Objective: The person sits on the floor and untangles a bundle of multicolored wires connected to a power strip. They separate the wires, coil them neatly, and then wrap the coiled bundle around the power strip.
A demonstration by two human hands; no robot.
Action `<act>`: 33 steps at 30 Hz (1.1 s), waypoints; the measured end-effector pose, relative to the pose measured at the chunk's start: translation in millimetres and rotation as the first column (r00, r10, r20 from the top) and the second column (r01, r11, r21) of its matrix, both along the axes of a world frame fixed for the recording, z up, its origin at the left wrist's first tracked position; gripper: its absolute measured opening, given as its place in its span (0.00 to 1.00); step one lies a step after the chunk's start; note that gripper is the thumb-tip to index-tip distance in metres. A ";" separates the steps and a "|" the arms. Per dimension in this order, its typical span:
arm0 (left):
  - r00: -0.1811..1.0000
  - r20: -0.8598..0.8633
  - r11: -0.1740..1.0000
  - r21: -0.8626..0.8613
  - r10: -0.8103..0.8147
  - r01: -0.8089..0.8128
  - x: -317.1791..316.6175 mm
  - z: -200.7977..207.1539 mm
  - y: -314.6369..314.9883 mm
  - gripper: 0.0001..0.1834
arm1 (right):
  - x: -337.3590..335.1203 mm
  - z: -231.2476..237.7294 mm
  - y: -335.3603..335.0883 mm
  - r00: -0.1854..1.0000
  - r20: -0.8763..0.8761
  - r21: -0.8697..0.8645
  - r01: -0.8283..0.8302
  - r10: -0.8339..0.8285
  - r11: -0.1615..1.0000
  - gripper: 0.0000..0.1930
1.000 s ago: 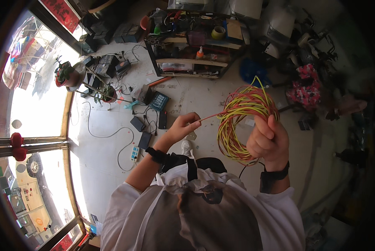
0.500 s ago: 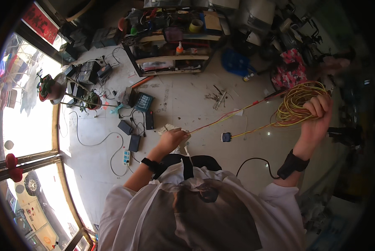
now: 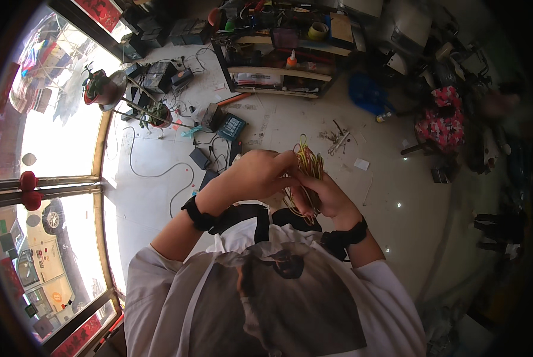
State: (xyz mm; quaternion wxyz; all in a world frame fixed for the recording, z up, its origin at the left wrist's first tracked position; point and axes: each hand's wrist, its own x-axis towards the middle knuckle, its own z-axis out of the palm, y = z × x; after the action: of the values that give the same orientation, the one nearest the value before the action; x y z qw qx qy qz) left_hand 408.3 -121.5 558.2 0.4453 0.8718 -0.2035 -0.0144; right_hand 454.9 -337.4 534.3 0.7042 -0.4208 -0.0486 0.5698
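Note:
A coil of thin yellow and red wire (image 3: 310,159) is bunched up in front of my chest. My right hand (image 3: 333,199) is wrapped round the bundle, with loops standing out above and below its fingers. Close against the coil's left side, my left hand (image 3: 249,174) has its fingers bent and pinched together at the wire. The strand between those fingertips is mostly hidden. Both wrists wear black bands.
A low shelf (image 3: 278,83) crowded with tools and bottles stands ahead. Black adapters, cables and a teal-topped box (image 3: 231,127) lie on the floor at left, near potted plants (image 3: 97,86). A blue bag (image 3: 366,94) and a pink patterned item (image 3: 442,122) are at right.
My right hand has come in from the far right with the coil, and the stretched strands between my hands are gathered. Both hands now meet at the coil; the view has shifted.

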 end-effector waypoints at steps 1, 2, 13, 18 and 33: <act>0.998 -0.061 0.997 -0.073 0.030 -0.034 1.8 -0.8 5.6 0.13 | -1.4 -0.6 1.7 0.994 -0.102 0.099 -0.018 0.028 0.995 0.15; 0.989 -0.134 0.987 -0.137 0.067 -0.085 2.3 -3.3 10.1 0.13 | -1.9 -0.8 3.9 0.980 -0.193 0.230 -0.007 0.052 0.973 0.16; 0.895 -0.161 0.831 -0.331 0.416 -0.446 -23.8 -101.0 9.6 0.34 | 22.3 17.1 3.6 0.990 -0.134 0.213 -0.004 0.033 0.977 0.18; 0.851 -0.427 0.679 -0.528 0.307 -0.510 -14.4 -125.2 -20.0 0.37 | 24.4 20.8 -9.7 0.984 -0.117 0.172 -0.110 0.131 0.979 0.18; 0.859 0.326 0.882 -0.398 0.394 -0.253 55.5 -38.3 10.1 0.28 | 34.2 81.7 -8.4 0.864 -0.088 -0.400 -0.487 0.496 0.777 0.13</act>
State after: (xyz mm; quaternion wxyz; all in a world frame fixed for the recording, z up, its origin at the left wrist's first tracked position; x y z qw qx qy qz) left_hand 463.9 -111.3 519.9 0.5345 0.7874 -0.1375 0.2746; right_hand 489.1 -345.8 616.1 0.4268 -0.5374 -0.0443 0.7260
